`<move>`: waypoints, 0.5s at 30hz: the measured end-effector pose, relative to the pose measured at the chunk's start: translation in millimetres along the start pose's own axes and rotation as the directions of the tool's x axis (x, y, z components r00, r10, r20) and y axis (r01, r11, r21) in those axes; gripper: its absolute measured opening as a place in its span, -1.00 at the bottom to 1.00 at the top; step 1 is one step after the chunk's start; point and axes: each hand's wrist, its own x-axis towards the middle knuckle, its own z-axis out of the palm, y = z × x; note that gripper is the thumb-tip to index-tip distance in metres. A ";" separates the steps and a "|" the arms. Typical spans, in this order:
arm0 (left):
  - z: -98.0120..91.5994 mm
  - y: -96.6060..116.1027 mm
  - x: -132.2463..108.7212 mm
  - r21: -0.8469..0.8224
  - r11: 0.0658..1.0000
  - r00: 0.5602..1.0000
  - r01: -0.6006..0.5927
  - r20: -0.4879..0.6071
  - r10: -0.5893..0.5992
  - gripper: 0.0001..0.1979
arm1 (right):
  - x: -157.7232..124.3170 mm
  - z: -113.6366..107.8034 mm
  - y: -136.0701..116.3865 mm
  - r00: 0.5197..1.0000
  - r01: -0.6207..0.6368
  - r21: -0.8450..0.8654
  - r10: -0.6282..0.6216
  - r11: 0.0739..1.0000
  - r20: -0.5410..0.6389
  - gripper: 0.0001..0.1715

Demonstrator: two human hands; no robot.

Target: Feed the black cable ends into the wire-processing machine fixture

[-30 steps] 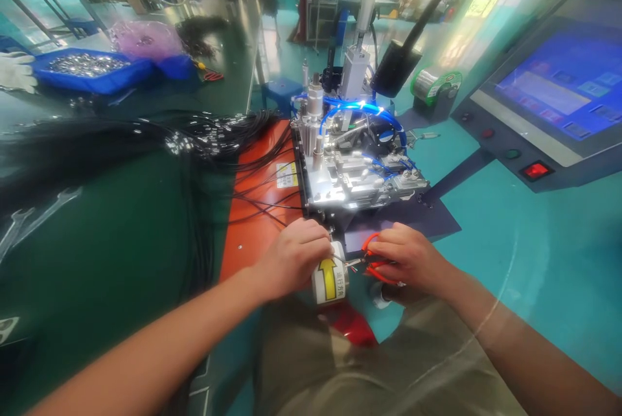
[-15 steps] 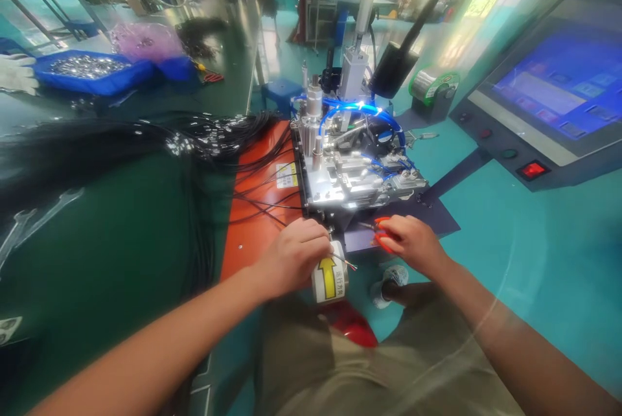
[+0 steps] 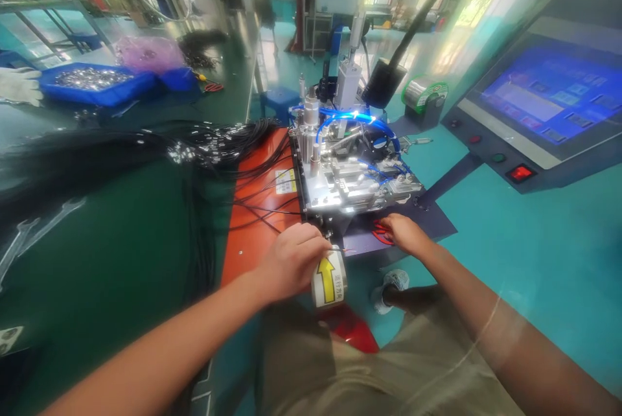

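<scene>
My left hand is closed in a pinch on a thin black cable. The cable's stripped end, with fine coloured wires, sticks out to the right of my fingertips. Just below is a white roller-shaped part with a yellow arrow label. My right hand is over a dark metal plate, its fingers on the red handles of a small pair of cutters. The cutters are low against the plate, and their tips are hard to make out. Behind both hands stands a metal machine with blue air tubes.
A bundle of black cables runs along the left onto the orange surface. Two wrenches lie on the green table. At the right are a control screen and a solder spool. A blue tray holds small metal parts.
My right hand has brought the cutters down to the plate, and its fingers are less wrapped round the handles. My left hand keeps the cable, whose wire end has tilted up slightly.
</scene>
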 end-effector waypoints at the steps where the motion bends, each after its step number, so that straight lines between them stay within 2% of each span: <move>1: -0.2 0.2 0.0 0.001 1.000 1.000 0.006 0.002 -0.006 -0.81 | 0.4 -0.4 -0.8 1.000 -0.017 0.000 0.017 1.000 -0.004 -0.73; 4: 0.0 0.5 -0.1 0.000 1.000 1.000 0.016 0.006 -0.016 -0.82 | -6.8 -6.6 -15.6 0.995 -0.080 -0.004 0.079 0.997 -0.064 -0.69; 7: 0.0 1.1 0.5 0.000 1.000 1.000 0.030 0.003 -0.030 -0.84 | -26.8 -21.0 -52.3 0.978 -0.119 0.081 0.131 0.990 -0.161 -0.71; 8: -0.2 1.5 1.0 -0.002 0.999 0.999 0.037 -0.002 -0.037 -0.84 | -34.5 -26.4 -67.8 0.972 -0.119 0.239 0.162 0.964 -0.167 -0.72; 9: -0.5 1.9 1.4 -0.006 0.999 0.999 0.046 -0.009 -0.046 -0.83 | -41.8 -31.4 -83.5 0.978 -0.106 0.393 0.166 0.914 -0.122 -0.71; 11: -1.0 2.8 2.4 -0.012 0.998 0.998 0.058 -0.023 -0.058 -0.83 | -52.9 -38.5 -111.9 0.995 -0.060 0.605 0.092 0.794 -0.023 -0.67; 13: -1.6 3.5 3.2 -0.016 0.998 0.998 0.061 -0.029 -0.061 -0.83 | -58.3 -41.1 -132.1 0.995 -0.034 0.693 0.089 0.721 -0.044 -0.63; 15: -2.0 4.1 3.7 -0.017 0.998 0.998 0.058 -0.028 -0.059 -0.83 | -59.2 -40.6 -142.7 0.985 0.002 0.688 0.117 0.726 -0.126 -0.64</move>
